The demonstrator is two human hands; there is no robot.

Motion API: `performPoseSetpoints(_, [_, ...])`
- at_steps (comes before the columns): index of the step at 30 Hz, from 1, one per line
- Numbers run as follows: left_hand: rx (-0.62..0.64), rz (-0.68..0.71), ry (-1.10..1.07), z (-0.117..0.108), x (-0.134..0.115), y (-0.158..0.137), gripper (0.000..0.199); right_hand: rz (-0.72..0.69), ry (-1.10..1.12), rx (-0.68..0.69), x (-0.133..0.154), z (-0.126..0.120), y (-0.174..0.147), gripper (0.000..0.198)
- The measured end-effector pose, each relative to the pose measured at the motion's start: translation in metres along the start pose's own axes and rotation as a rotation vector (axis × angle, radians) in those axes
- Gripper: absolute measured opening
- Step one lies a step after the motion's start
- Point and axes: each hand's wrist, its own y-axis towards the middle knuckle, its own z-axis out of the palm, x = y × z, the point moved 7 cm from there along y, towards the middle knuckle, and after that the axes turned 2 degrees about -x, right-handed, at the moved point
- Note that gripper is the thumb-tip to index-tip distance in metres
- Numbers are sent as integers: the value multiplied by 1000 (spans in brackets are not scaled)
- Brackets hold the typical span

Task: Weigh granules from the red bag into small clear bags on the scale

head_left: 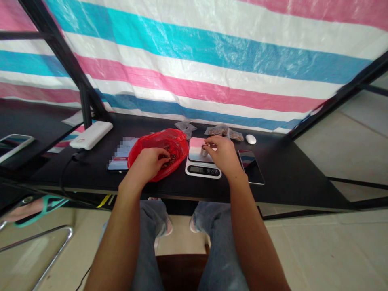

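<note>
With two hands in view, my right hand has fingertips drawn close at one small cup on one scale, my left hand bunched over uncounted brown pieces in one red bag, either grip I cannot tell, one phone rightward.

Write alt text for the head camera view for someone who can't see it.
A person's left hand is inside a red plastic bag of small brown pieces, and the right hand is at the rim of a small cup on a digital scale. Bag and scale sit on a black table, with a striped sheet behind.
</note>
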Motion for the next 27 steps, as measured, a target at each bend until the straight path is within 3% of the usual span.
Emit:
performPoseSetpoints(8, [-54, 9, -21, -6, -3, -2, 26, 57, 113, -59, -4, -3, -3, 19])
performPoseSetpoints(15, [-73, -12, -80, -9, -6, -1, 26, 9, 124, -100, -2, -7, -4, 19])
performPoseSetpoints(22, [-82, -15, -102, -12, -8, -2, 25, -3, 210, -282, -5, -19, -7, 19])
performPoseSetpoints(27, [-18, -19, -110, 1, 0, 2, 24, 8, 263, -373, 1, -22, -12, 19])
